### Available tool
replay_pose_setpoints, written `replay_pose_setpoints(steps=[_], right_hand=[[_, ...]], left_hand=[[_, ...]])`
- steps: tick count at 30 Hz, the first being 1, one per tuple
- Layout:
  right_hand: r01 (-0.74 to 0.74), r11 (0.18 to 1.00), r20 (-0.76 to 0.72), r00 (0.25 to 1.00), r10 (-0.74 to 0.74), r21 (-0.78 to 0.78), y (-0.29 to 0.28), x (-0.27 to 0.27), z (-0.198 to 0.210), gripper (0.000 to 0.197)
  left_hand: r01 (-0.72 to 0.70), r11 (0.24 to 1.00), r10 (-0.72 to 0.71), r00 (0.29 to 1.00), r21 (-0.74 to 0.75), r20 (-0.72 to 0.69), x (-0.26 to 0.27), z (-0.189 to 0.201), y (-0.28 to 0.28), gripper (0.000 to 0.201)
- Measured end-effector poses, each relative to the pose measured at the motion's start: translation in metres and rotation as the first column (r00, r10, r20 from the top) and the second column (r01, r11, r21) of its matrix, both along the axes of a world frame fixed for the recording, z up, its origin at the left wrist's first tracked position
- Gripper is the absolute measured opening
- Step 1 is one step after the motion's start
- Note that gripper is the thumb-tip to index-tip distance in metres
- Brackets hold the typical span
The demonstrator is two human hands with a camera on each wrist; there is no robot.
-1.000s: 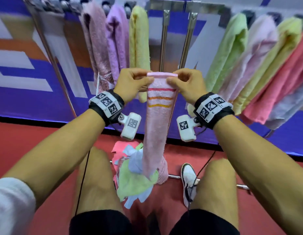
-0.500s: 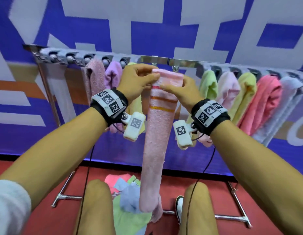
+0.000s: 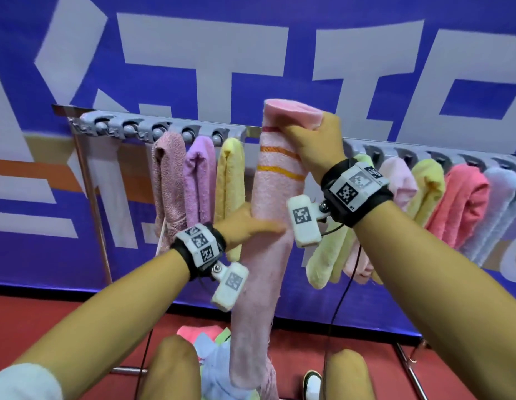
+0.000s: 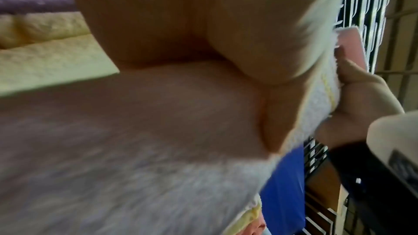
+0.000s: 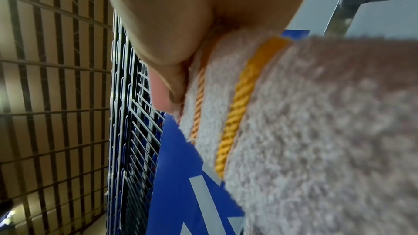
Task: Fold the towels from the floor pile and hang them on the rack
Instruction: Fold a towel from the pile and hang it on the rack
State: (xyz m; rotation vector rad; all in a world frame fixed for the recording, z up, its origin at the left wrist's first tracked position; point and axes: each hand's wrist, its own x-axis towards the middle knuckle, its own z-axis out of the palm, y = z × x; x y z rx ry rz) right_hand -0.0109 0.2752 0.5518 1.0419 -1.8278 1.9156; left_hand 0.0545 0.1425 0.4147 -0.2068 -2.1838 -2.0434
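Right hand (image 3: 314,145) grasping pink towel (image 3: 268,203) top at rack (image 3: 164,129); left hand (image 3: 245,226) flat against towel's middle, fingers straight.

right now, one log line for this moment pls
step: hanging | striped pink towel: top at rack bar | right hand: grips top | left hand: flat on middle | floor pile: remains

Rack rail (image 3: 252,131) carries folded hung towels (image 3: 229,174); red floor (image 3: 34,319) bears loose towel pile (image 3: 213,353).

Right hand (image 3: 314,145) raised, fingers clamped; left hand (image 3: 245,226) lower, fingers extended flat.
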Motion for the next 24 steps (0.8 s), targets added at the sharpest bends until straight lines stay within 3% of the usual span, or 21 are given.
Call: replay_pose_setpoints(steps=[2,4,5,6,8,11,12,14,15,17,18,20,23,24], right_hand=[[0.076,0.995,0.021,0.997,-0.075,-0.062,0.005,-0.016,0.005,0.017],[0.200,0.974,0.046,0.979,-0.196,-0.104,0.016,-0.033,0.004,0.015],[0.268,0.957,0.062,0.963,-0.263,-0.110,0.021,-0.042,0.001,0.017],[0.326,0.941,0.089,0.944,-0.318,-0.094,0.027,-0.049,-0.006,0.019],[0.395,0.919,0.123,0.912,-0.391,-0.007,0.033,-0.058,-0.021,0.016],[0.442,0.874,0.116,0.875,-0.470,0.201,0.029,-0.062,-0.048,0.016],[0.453,0.849,0.071,0.870,-0.487,0.271,0.022,-0.058,-0.055,0.025],[0.452,0.804,-0.114,0.889,-0.444,0.386,0.001,-0.042,-0.066,0.036],[0.394,0.815,-0.178,0.919,-0.352,0.425,-0.013,-0.032,-0.071,0.037],[0.076,0.865,-0.070,0.996,-0.048,0.495,-0.040,-0.006,-0.078,0.034],[-0.137,0.866,0.060,0.991,0.124,0.480,-0.051,0.005,-0.081,0.029],[-0.434,0.821,0.255,0.898,0.360,0.371,-0.069,0.024,-0.082,0.023],[-0.522,0.770,0.368,0.842,0.395,0.367,-0.089,0.033,-0.082,0.050],[-0.525,0.744,0.386,0.841,0.378,0.414,-0.094,0.033,-0.083,0.063]], left_hand=[[-0.006,1.000,0.006,1.000,-0.008,0.031,0.003,-0.015,-0.009,0.043],[-0.024,0.999,0.022,0.998,0.033,0.063,0.011,-0.015,-0.028,0.020],[-0.041,0.997,0.036,0.996,0.060,0.077,0.013,-0.013,-0.040,0.025],[-0.057,0.996,0.051,0.995,0.068,0.081,0.014,-0.011,-0.052,0.042],[-0.097,0.995,0.095,0.993,0.034,0.067,0.018,-0.001,-0.072,0.063],[-0.112,0.994,0.112,0.992,-0.018,0.059,0.019,0.019,-0.085,0.037],[-0.119,0.992,0.122,0.990,-0.038,0.065,0.018,0.027,-0.084,0.029],[-0.096,0.990,0.103,0.993,-0.100,0.064,0.017,0.040,-0.082,0.032],[-0.076,0.986,0.087,0.994,-0.148,0.071,0.016,0.045,-0.081,0.036],[-0.007,0.981,0.029,0.994,-0.192,0.109,0.018,0.055,-0.078,0.018],[0.016,0.981,0.009,0.992,-0.194,0.126,0.021,0.058,-0.078,0.012],[-0.005,0.977,0.027,0.994,-0.213,0.102,0.025,0.062,-0.083,0.018],[-0.047,0.964,0.078,0.991,-0.264,0.111,0.042,0.065,-0.101,0.012],[-0.068,0.953,0.108,0.987,-0.296,0.120,0.048,0.066,-0.109,0.019]])
